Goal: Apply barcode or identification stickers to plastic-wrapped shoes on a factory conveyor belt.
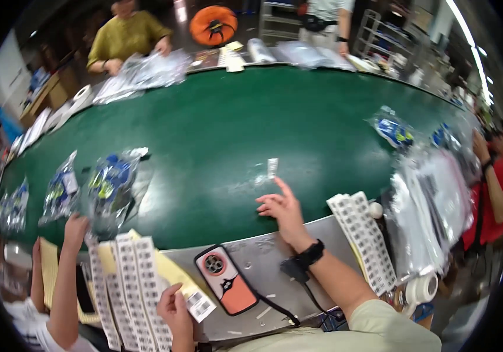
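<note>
My right hand [284, 208] reaches over the green belt [210, 141] with its index finger stretched out and the other fingers apart, loosely bent. At that fingertip is a small white printed label [272, 168]; I cannot tell whether it clings to the finger or lies on the belt. Low at the front, my left hand [175, 311] has curled fingers at the edge of a yellow-backed label sheet [190, 287] with a white barcode label on its end. Beside it hang several strips of barcode labels [137, 276] over the metal edge.
A phone [226, 280] and a cable [310, 293] lie on the metal edge. More label strips [363, 240] and clear plastic bags [424, 205] sit at right. Bagged blue items [111, 182] rest on the belt at left. Co-workers are at left, right and across.
</note>
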Tool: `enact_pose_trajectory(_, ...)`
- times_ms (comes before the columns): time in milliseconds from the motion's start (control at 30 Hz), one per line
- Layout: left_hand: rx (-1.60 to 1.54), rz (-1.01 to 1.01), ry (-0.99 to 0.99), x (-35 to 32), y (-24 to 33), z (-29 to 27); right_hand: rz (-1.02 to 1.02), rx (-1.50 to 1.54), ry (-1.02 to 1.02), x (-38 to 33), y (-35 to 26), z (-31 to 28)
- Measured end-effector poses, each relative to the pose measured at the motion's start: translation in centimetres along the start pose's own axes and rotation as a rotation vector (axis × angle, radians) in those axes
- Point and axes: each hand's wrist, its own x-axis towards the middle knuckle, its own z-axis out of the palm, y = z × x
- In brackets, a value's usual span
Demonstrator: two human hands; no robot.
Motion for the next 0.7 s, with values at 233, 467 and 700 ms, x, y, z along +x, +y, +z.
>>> enact_pose_trajectory(233,0.070,-0.015,-0.113,0.6,0.7,-0.3,0.030,-0.082,0.005,-0.4,-1.2,0.9)
enact_pose_trajectory(467,0.055,-0.038,-0.093,0.1,0.8,-0.8,0.040,-0.084,-0.007,-0.7,-1.0,1.3)
enact_pose_trajectory(700,0.063,0.053,0.070,-0.1,-0.2,-0.4,0.152,-0.221,-0.138,1.1,-0.2,2.8)
